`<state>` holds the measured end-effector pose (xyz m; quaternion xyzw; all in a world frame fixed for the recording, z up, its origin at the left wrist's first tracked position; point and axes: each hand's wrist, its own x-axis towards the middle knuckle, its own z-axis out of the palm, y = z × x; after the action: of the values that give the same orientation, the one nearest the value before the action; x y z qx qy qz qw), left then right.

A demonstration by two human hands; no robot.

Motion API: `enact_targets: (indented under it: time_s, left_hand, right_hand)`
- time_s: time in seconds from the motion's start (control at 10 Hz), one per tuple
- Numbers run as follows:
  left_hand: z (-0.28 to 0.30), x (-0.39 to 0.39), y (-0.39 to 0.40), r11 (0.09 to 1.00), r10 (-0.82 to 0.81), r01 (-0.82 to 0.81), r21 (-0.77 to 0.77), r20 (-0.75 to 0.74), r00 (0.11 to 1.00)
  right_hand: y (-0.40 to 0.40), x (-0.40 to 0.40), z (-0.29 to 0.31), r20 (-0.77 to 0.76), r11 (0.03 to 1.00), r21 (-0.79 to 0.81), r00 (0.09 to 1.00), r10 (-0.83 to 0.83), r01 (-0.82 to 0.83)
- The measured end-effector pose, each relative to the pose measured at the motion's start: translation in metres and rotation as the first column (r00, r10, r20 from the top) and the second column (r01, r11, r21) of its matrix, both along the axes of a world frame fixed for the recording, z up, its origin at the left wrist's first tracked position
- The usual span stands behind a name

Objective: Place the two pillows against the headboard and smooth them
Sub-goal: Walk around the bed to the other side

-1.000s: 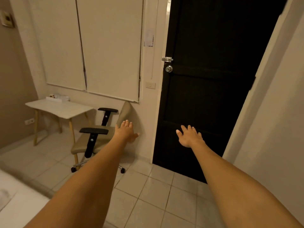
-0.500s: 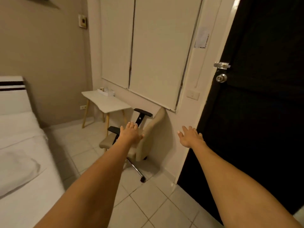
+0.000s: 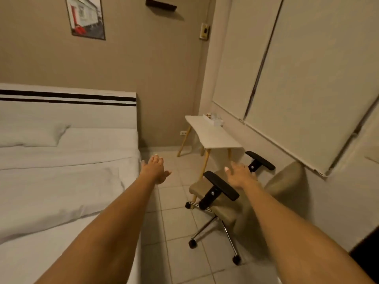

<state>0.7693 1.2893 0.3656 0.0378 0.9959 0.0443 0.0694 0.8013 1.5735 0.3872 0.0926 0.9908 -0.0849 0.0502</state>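
The fingers of both hands are stretched out and a little apart, and they hold nothing. In the head view, the left hand [image 3: 154, 168] is in the middle of the frame, over the floor just beside the right edge of the bed [image 3: 61, 181]. The right hand [image 3: 240, 174] is to the right of it, in front of the office chair [image 3: 221, 199] with black armrests. One white pillow [image 3: 30, 136] lies at the left edge of the frame, against the white headboard [image 3: 67, 107] with two dark stripes. A second white pillow [image 3: 57, 193] lies flat in the lower left part, far from the headboard. A small white table [image 3: 211, 134] stands behind the chair, under the window blinds [image 3: 297, 78]. A picture [image 3: 86, 17] hangs on the wall at the upper left.
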Motion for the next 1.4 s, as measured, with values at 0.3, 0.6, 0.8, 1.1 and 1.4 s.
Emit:
enact_targets:
  time_s: [0.3, 0.6, 0.8, 1.1, 1.4]
  left_hand:
    - [-0.019, -0.083, -0.103, 0.966, 0.259, -0.259, -0.018, 0.029, 0.965]
    - [-0.039, -0.129, -0.199, 0.792, 0.61, -0.609, -0.044, 0.081, 0.788]
    - [-0.037, -0.156, -0.234, 0.665, 0.746, -0.745, -0.04, 0.073, 0.662]
    - [-0.071, -0.161, -0.308, 0.469, 0.876, -0.879, -0.09, 0.174, 0.449]
    - [-0.077, -0.202, -0.416, 0.302, 0.945, -0.95, -0.083, 0.16, 0.286]
  right_hand:
    - [-0.086, -0.169, -0.022, 0.034, 0.975, -0.008, 0.975, 0.221, -0.221]
    - [-0.195, -0.317, -0.036, 0.017, 0.854, 0.009, 0.853, 0.521, -0.521]
    - [-0.26, -0.406, -0.029, 0.039, 0.767, 0.018, 0.767, 0.64, -0.641]
    - [-0.393, -0.463, -0.06, 0.128, 0.564, 0.023, 0.562, 0.817, -0.825]
    - [-0.547, -0.528, -0.07, 0.103, 0.413, 0.007, 0.411, 0.906, -0.911]
